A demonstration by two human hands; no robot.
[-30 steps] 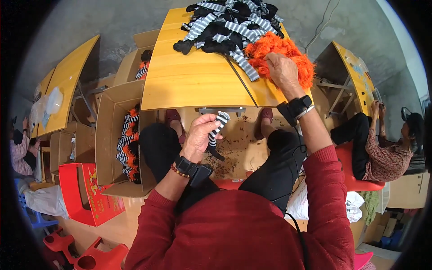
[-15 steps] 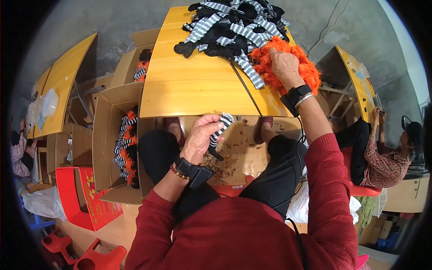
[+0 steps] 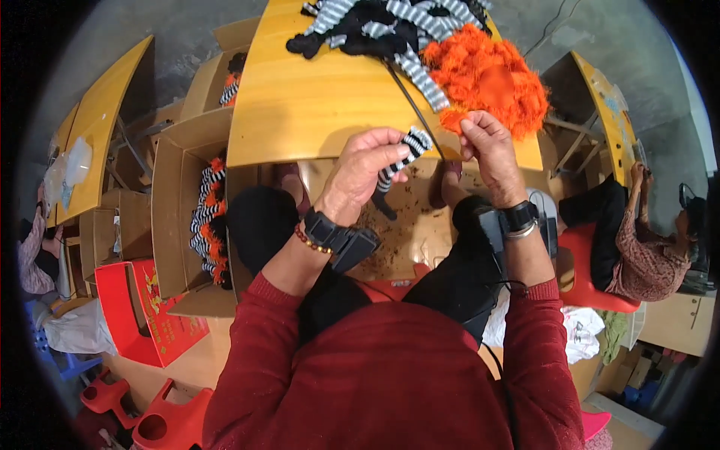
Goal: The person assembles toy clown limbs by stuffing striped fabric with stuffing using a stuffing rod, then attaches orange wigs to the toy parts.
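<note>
My left hand (image 3: 351, 174) is closed around a small black-and-white striped knitted tube (image 3: 417, 142) with a black end hanging below. The tube's open-looking upper end sticks out past my thumb, just off the table's front edge. My right hand (image 3: 493, 154) pinches a small orange piece of fuzzy material (image 3: 453, 121) between thumb and fingers, close to the tube but apart from it. Beyond that hand, a heap of fluffy orange pieces (image 3: 487, 75) lies on the table's right side. A pile of striped and black knitted pieces (image 3: 375, 31) covers the far part.
The yellow table (image 3: 300, 112) ends just before my knees. A thin dark rod (image 3: 409, 97) slants across its edge. To the left, a cardboard box (image 3: 171, 202) holds striped and orange pieces. A red box (image 3: 154, 322) and red stools (image 3: 169, 420) stand lower left. Another person (image 3: 652, 251) sits at right.
My right hand has come back from the orange heap toward me with an orange piece. My left hand has moved up and right with the striped tube. The view has shifted slightly.
</note>
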